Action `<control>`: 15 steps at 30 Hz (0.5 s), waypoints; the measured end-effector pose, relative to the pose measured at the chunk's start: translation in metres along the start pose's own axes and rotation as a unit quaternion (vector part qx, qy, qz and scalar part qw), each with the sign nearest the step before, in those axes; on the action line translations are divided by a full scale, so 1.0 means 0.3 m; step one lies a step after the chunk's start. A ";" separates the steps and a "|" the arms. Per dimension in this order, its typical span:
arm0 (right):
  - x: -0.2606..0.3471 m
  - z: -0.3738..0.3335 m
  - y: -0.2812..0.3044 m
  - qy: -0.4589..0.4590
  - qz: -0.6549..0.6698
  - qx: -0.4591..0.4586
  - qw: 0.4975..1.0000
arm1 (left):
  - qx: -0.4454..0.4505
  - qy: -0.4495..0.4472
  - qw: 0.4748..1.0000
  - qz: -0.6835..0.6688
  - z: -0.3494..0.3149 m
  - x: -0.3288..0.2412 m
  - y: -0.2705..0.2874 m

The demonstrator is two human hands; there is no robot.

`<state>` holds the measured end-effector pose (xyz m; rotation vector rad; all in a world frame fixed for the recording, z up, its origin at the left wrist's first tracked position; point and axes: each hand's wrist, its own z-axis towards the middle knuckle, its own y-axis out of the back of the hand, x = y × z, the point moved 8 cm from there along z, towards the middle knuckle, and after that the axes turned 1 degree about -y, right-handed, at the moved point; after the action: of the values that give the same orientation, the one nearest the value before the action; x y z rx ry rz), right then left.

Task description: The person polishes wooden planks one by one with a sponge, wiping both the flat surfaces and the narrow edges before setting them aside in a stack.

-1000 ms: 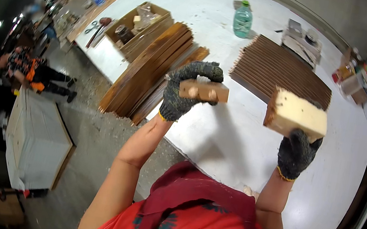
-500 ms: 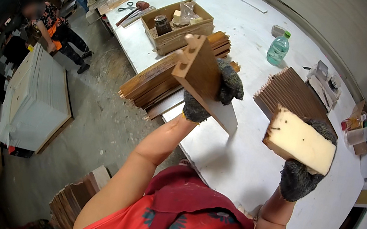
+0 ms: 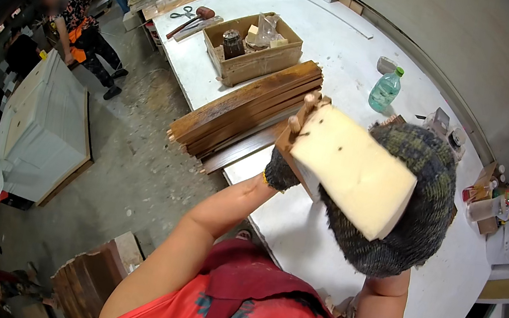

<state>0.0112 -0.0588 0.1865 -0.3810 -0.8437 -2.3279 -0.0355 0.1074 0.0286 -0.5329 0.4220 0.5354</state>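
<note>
My right hand [image 3: 422, 195], in a dark knitted glove, grips a pale yellow sponge block [image 3: 358, 167] from its right side. The sponge's brown-stained far left edge is at the dowelled end of a brown wooden board [image 3: 285, 140]; I cannot tell how firmly they touch. Two round dowels [image 3: 294, 124] stick out of that end. My left hand [image 3: 282, 172], gloved too, is closed round the board, most of which the sponge hides. Left of it lies a stack of brown wooden slats [image 3: 245, 113] on the white table [image 3: 277, 221].
A cardboard box [image 3: 249, 74] holding a dark jar and sponge pieces stands beyond the slats, near a mallet [image 3: 204, 13] and scissors [image 3: 183, 13]. A green-capped bottle [image 3: 385, 91] stands farther back. Another person [image 3: 79, 33] works at white stacked panels [image 3: 42, 128] to the left.
My right hand has brought the sponge up and left to the board's dowelled end. The board has turned and now sits mostly behind the sponge.
</note>
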 end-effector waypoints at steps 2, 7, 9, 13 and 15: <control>0.013 0.061 0.010 -0.002 0.031 -0.049 0.998 | 0.002 0.116 0.979 -0.168 -0.009 0.055 -0.026; 0.004 0.184 0.046 0.032 -0.064 -0.108 0.992 | 0.115 0.149 0.953 -0.239 0.031 -0.052 -0.117; -0.013 0.177 0.068 0.058 -0.066 -0.139 0.986 | 0.122 0.104 0.964 -0.213 0.067 -0.070 -0.112; -0.101 0.085 0.097 -0.042 -0.034 -0.172 0.984 | -0.012 0.180 0.961 -0.208 0.103 -0.066 -0.082; -0.132 0.026 0.110 -0.073 -0.073 -0.173 0.980 | -0.034 0.167 0.967 -0.190 0.112 -0.071 -0.063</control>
<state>0.0631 -0.0554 0.1901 -0.6635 -0.5452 -2.6136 -0.0334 0.1052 0.0724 -0.7549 0.6059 0.0882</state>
